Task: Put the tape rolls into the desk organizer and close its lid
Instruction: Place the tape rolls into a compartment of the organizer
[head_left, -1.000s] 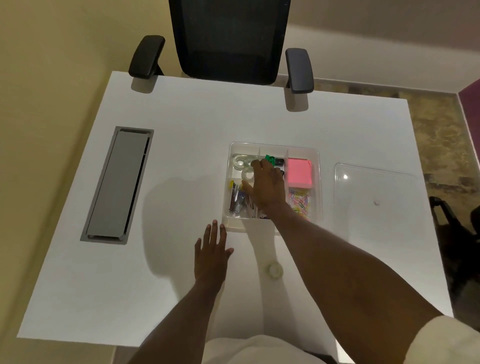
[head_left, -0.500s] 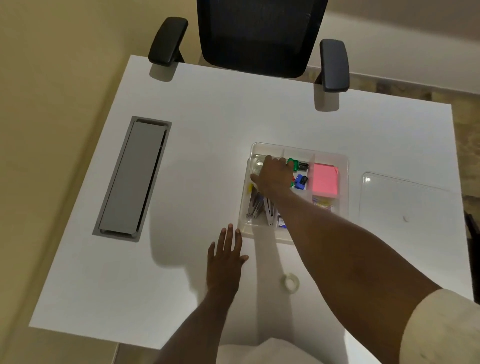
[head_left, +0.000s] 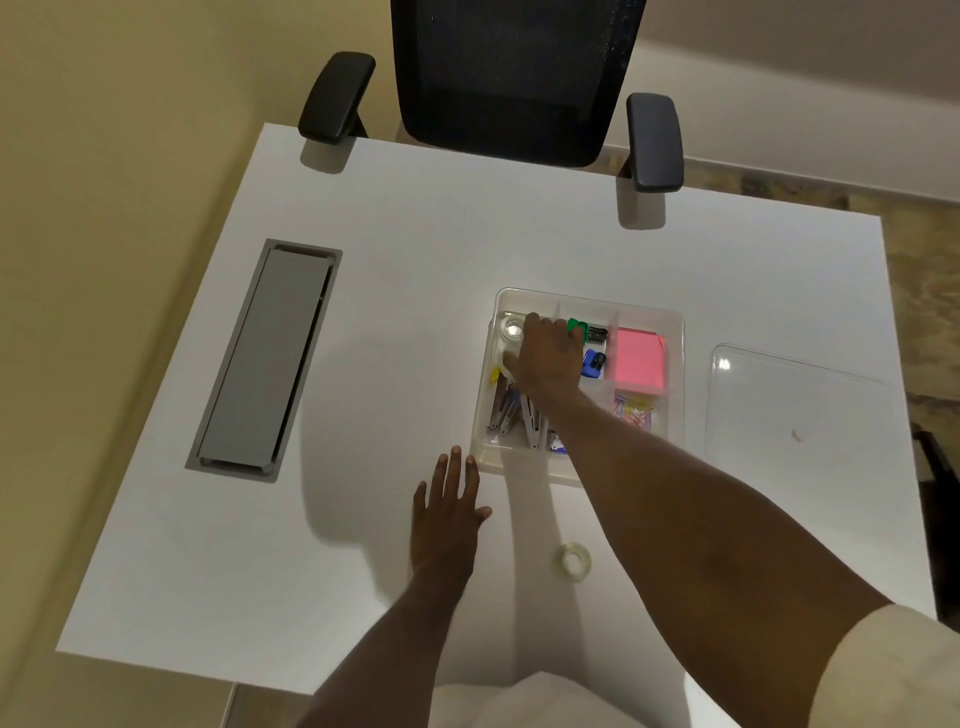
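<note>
The clear desk organizer (head_left: 675, 322) sits mid-table with its top uncovered. My right hand (head_left: 548, 358) reaches into its far-left compartment, fingers and thumb around a clear tape roll (head_left: 503, 359) that is mostly hidden under the palm. A second tape roll (head_left: 513, 330) lies just beyond it in the same compartment. A third tape roll (head_left: 573, 561) lies flat on the table near me, below my right forearm. The transparent lid (head_left: 795, 400) rests on the table to the organizer's right. My left hand (head_left: 449, 506) lies flat on the table, fingers spread, beside the organizer's near-left corner.
Other compartments hold a pink sticky-note pad (head_left: 640, 358), binder clips (head_left: 592, 332), paper clips (head_left: 635, 410) and staplers (head_left: 511, 410). A grey cable hatch (head_left: 265, 358) is set into the table at left. A black office chair (head_left: 514, 78) stands at the far edge.
My right hand has shifted a little toward the organizer's far-left corner, staying over the tape rolls. The camera view has moved; my left hand stays flat on the table.
</note>
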